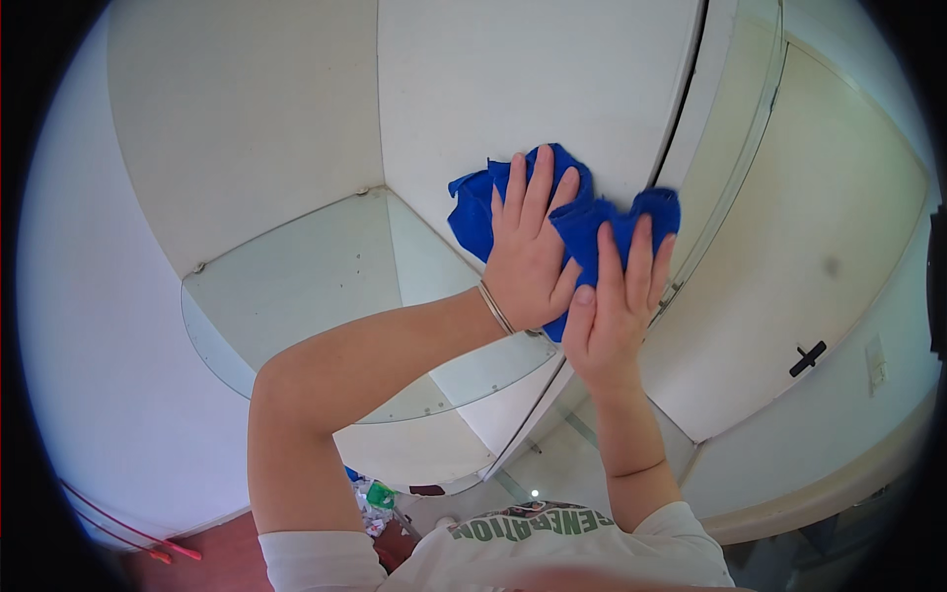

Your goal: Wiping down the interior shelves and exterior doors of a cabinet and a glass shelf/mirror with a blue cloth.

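Observation:
My left hand point(529, 251), with a thin bangle at its wrist, lies spread over a blue cloth point(471, 214) and presses it against a white cabinet panel point(473, 89). To its right my right hand point(621, 303) rests with its fingers on the right-hand part of the blue fabric, by the panel's edge and a dark vertical gap. I cannot tell whether this is one cloth or two. Both palms face away from me. Below and left of the hands, a rounded glass shelf point(311, 296) sits in the corner on small metal clips, with small dark specks on it.
A pale door point(814, 214) with a black handle point(807, 359) stands at the right, beside a wall switch point(877, 366). Lower down is another rounded shelf point(414, 451). Mixed litter point(375, 503) and red cords point(140, 529) appear near the reddish floor point(214, 551).

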`<state>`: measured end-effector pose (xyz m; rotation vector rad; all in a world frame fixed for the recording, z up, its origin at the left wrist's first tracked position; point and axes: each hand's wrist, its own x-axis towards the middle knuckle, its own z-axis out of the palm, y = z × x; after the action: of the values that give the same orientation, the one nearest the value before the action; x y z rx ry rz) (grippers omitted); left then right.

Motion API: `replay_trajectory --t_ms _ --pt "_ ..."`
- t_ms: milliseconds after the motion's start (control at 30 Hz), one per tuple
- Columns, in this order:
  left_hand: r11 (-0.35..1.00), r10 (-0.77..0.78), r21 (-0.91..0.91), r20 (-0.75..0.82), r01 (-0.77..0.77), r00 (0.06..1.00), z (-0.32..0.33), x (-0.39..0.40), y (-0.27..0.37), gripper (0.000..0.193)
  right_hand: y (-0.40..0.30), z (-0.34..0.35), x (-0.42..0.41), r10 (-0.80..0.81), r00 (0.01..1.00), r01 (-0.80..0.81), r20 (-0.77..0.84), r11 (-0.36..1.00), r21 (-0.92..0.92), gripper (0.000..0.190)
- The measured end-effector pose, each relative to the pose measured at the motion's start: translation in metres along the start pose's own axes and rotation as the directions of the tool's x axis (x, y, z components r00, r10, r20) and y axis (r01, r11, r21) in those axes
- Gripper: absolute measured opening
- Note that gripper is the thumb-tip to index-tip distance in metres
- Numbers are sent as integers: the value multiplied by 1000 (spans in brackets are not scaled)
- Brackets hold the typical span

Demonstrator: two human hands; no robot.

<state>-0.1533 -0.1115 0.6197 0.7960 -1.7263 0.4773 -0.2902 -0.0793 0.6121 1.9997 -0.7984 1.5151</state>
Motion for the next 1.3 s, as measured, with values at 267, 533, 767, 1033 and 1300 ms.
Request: replay_trajectory --t_ms 267,533,767,1033,1300 --pt "1000 16 30 -221 -9 975 -22 74 -52 67 -21 -9 50 -32 999 29 -17 989 -143 51" --pt "742 -552 279 -263 610 791 -7 10 -42 59 -35 8 31 -111 963 175 244 950 -257 51" --pt "755 -611 154 -188 637 769 7 -3 -29 59 -31 -3 17 -70 956 121 285 979 -166 54" --pt "920 -380 -8 -248 391 891 0 25 -40 62 -20 -3 26 14 989 27 147 963 -268 62" --pt "994 -79 64 -132 88 988 4 21 34 67 15 -18 -47 -7 991 8 135 1000 -3 57"
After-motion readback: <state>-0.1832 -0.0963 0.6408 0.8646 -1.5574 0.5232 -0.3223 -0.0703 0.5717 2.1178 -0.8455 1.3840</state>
